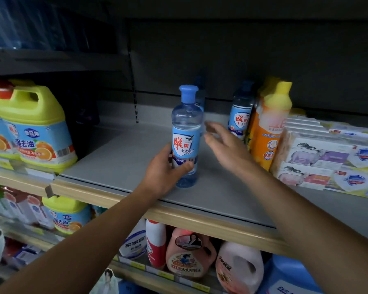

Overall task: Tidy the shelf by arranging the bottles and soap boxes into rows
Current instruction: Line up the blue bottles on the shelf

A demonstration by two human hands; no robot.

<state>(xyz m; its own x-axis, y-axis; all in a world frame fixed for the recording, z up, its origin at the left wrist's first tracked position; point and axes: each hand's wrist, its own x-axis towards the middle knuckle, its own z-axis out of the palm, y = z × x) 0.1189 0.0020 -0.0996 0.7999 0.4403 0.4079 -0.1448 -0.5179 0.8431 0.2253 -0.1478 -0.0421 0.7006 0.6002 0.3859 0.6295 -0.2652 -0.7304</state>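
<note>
A clear bottle with a blue cap and blue label stands upright near the front of the grey shelf. My left hand grips its lower part, thumb across the front. My right hand hovers open just right of it, fingers spread, holding nothing. A second blue-capped bottle stands further back beside orange bottles with yellow caps. Stacked soap boxes fill the shelf's right end. Another blue cap shows dimly behind the held bottle.
Yellow jugs with orange-fruit labels stand on the neighbouring shelf at left. The lower shelf holds a red and white bottle, a pink jug and another pink-white jug. A dark back panel closes the shelf.
</note>
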